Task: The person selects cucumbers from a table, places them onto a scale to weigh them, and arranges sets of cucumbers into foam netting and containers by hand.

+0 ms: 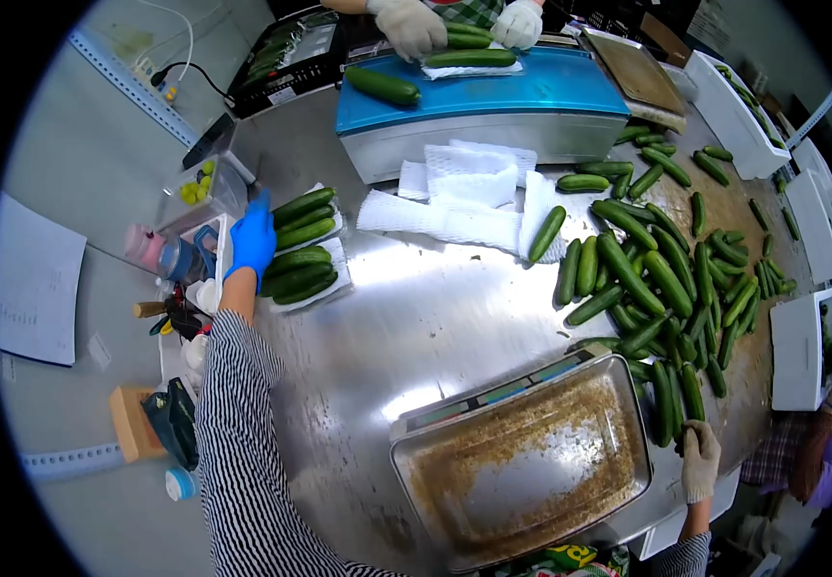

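Observation:
My left hand [252,238], in a blue glove, is at the left edge of the steel table, its fingers stretched out beside two groups of cucumbers. The upper group [304,219] and the lower group [299,274] each lie on white foam netting. At the lower right, my right hand [700,464], in a pale knit glove, has its fingers closed around the near end of a cucumber [692,392]. That cucumber lies at the front of a large loose pile of cucumbers [666,279]. Next to this hand stands a weighing scale with a stained metal tray [522,462].
White foam nets [464,188] lie mid-table before a blue-topped wrapping machine [493,91]. Across it, another person's gloved hands [406,29] are by a cucumber pack [470,60]. White crates [801,351] line the right; a tool bin [185,351] stands left.

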`<state>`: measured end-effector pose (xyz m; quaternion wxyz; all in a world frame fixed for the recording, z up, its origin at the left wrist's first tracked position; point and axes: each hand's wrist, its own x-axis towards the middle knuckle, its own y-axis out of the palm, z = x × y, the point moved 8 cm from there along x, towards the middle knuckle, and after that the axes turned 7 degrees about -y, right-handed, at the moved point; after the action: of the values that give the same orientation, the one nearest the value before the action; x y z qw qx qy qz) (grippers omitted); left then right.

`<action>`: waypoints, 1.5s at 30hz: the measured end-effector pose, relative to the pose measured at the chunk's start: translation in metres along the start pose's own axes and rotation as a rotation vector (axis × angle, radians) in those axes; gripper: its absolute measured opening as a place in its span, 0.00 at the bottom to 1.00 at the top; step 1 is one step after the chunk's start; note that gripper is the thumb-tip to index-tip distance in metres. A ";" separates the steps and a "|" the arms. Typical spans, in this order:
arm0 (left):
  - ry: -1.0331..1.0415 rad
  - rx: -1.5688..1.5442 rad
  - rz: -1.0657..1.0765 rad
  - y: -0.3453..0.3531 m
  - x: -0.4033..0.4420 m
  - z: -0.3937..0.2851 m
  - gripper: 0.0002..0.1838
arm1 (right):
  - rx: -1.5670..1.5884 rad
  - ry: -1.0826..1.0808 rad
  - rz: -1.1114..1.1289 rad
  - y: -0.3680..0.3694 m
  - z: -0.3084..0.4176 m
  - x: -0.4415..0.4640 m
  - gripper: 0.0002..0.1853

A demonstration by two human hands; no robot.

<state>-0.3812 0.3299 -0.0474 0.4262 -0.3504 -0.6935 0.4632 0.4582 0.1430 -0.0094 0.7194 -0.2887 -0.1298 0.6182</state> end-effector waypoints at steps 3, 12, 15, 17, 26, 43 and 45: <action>0.058 0.169 0.082 0.030 0.019 0.017 0.27 | 0.001 0.022 -0.018 -0.005 -0.006 0.002 0.08; 0.196 0.173 0.178 -0.002 0.010 -0.016 0.27 | -0.084 -0.003 0.003 0.005 -0.016 0.002 0.06; 0.169 0.080 0.182 0.010 0.000 -0.005 0.27 | -0.105 -0.006 0.022 0.007 -0.010 0.003 0.06; 0.114 -0.107 0.160 0.014 -0.001 0.013 0.26 | -0.082 -0.012 0.038 0.009 -0.014 0.005 0.07; 0.117 -0.127 0.248 0.051 0.020 0.049 0.25 | -0.321 -0.067 0.011 0.000 0.004 0.002 0.11; 0.307 0.201 0.143 -0.025 -0.015 -0.066 0.26 | -0.490 -0.475 -0.239 0.003 0.094 0.111 0.16; 0.410 0.127 0.098 -0.065 -0.050 -0.145 0.24 | -0.613 -0.454 -0.184 0.025 0.098 0.157 0.16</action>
<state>-0.2348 0.3148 0.0305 0.5566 -0.4429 -0.5440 0.4451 0.4164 0.3208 0.0277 0.6052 -0.3331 -0.4898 0.5318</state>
